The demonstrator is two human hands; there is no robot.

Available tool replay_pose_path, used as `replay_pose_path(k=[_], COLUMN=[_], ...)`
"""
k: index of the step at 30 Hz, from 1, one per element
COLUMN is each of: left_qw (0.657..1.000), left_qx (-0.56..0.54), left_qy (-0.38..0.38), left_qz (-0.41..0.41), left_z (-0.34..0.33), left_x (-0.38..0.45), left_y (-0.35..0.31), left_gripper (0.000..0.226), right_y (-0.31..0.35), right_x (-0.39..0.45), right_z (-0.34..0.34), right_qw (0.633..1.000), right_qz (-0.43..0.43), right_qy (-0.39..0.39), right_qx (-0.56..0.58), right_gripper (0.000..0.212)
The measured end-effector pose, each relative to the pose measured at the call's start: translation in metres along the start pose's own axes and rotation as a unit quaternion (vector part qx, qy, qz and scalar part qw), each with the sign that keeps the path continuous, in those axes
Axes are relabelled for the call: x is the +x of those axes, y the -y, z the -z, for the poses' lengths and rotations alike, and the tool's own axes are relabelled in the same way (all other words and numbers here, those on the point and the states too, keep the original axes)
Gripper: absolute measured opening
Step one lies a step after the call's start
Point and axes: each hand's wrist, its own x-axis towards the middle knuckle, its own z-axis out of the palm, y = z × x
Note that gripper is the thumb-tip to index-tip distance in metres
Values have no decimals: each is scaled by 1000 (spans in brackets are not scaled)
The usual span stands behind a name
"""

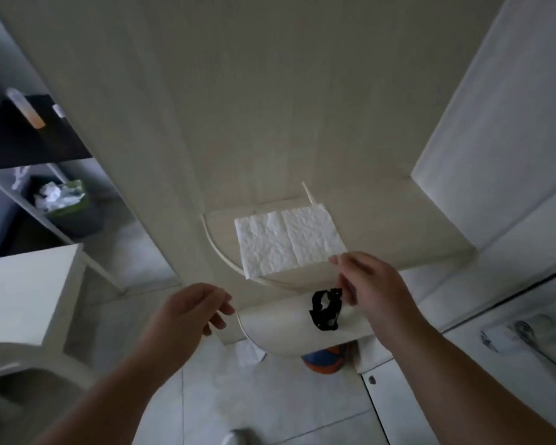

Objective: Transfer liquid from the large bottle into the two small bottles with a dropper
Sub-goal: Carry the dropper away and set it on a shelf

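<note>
Neither the bottles nor a dropper show in this view. A white paper towel [286,242] lies flat on a rounded pale shelf [213,242], its near edge hanging over the rim. My right hand [376,290] pinches the towel's near right corner between fingertips and thumb. My left hand [190,313] hovers lower left by the edge of a second, lower rounded shelf [280,332], fingers loosely curled and holding nothing.
A black crumpled band [325,309] lies on the lower shelf under my right hand. A thin pale stick [307,192] pokes out behind the towel. A bin of crumpled paper [65,203] and a white table [23,290] are at the left, and an orange-tipped tube [26,109] on a dark shelf.
</note>
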Motion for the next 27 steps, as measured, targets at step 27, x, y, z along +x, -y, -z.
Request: replay_pose_path(k=[27], left_qw=[987], left_qx=[-53], left_qy=[-137], left_qz=[59], left_z=[25], left_x=[-33], left_y=[17], left_gripper=[20], right_y=[22], right_x=[90], right_z=[-39], right_qw=[882], right_qz=[277], right_qy=[17], right_qx=[-381], right_gripper=[28])
